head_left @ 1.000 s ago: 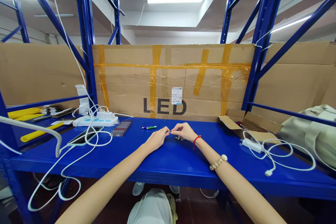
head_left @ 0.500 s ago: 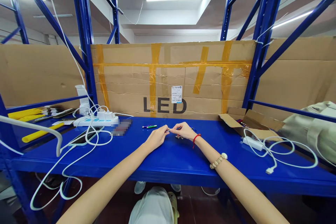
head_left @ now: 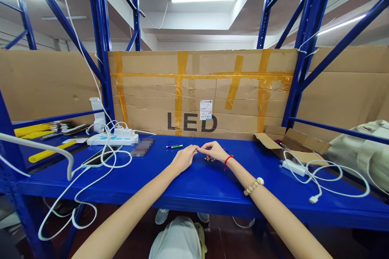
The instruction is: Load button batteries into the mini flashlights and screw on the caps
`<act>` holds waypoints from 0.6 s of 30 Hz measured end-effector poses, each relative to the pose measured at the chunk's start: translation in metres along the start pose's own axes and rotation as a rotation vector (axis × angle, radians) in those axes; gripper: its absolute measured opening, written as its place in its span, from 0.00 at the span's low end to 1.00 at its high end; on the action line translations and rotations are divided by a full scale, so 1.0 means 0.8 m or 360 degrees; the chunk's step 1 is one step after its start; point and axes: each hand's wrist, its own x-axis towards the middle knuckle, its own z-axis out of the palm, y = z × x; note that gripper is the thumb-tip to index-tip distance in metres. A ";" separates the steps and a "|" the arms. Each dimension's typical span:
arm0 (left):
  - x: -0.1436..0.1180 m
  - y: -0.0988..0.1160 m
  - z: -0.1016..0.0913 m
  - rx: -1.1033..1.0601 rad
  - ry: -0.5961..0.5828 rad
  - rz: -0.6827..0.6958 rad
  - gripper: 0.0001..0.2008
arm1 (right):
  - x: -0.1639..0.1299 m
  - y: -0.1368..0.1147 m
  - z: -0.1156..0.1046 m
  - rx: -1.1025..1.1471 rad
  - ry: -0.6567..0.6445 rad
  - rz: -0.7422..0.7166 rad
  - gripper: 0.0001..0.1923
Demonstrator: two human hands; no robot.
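Over the middle of the blue shelf top (head_left: 194, 186), my left hand (head_left: 184, 158) and my right hand (head_left: 215, 151) meet at the fingertips. Both are closed in a pinch around something too small to make out. Several small dark and shiny pieces (head_left: 210, 159) lie under my right hand, partly hidden by it. Beyond my left hand rests a thin green and purple pen-like stick (head_left: 174, 146). A red cord and a beaded bracelet (head_left: 254, 186) are on my right wrist and forearm.
At left are a white power strip (head_left: 112, 140) with tangled cables, a phone (head_left: 99, 157) and yellow-handled items (head_left: 52, 151). An open cardboard box (head_left: 293, 145), a white adapter (head_left: 294, 167) with its cable and a pale bag (head_left: 361, 147) are at right. Cardboard (head_left: 146, 97) walls the back.
The view has shifted slightly. My fingertips have moved a little against each other, and the small shiny bit between them is less visible now. Everything else lies as before.
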 end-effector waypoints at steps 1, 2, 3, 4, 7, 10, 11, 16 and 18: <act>0.000 0.001 0.000 0.0013 0.0002 -0.0017 0.11 | 0.001 0.000 0.000 0.0002 0.0021 -0.0032 0.17; 0.001 0.001 -0.001 0.0027 0.0005 -0.0034 0.11 | 0.002 0.001 -0.001 0.0006 0.0044 -0.0068 0.17; 0.001 0.002 -0.001 0.0039 0.0009 -0.0052 0.11 | 0.003 0.001 -0.002 0.0010 0.0068 -0.0107 0.18; 0.001 0.002 -0.001 0.0050 0.0014 -0.0070 0.11 | 0.004 0.002 -0.002 0.0014 0.0089 -0.0146 0.18; 0.002 0.003 -0.002 0.0071 0.0026 -0.0114 0.11 | 0.005 0.003 -0.003 0.0016 0.0127 -0.0248 0.20; 0.002 0.003 -0.002 0.0078 0.0022 -0.0134 0.11 | 0.005 0.005 -0.003 0.0009 0.0149 -0.0327 0.20; 0.002 0.003 -0.002 0.0077 0.0016 -0.0134 0.11 | 0.006 0.005 -0.003 0.0008 0.0158 -0.0349 0.19; 0.001 0.005 -0.004 0.0054 -0.0027 -0.0099 0.11 | 0.007 0.007 -0.006 0.0021 0.0179 -0.0439 0.20; 0.000 0.006 -0.005 0.0039 -0.0044 -0.0079 0.11 | 0.008 0.008 -0.007 0.0036 0.0167 -0.0461 0.21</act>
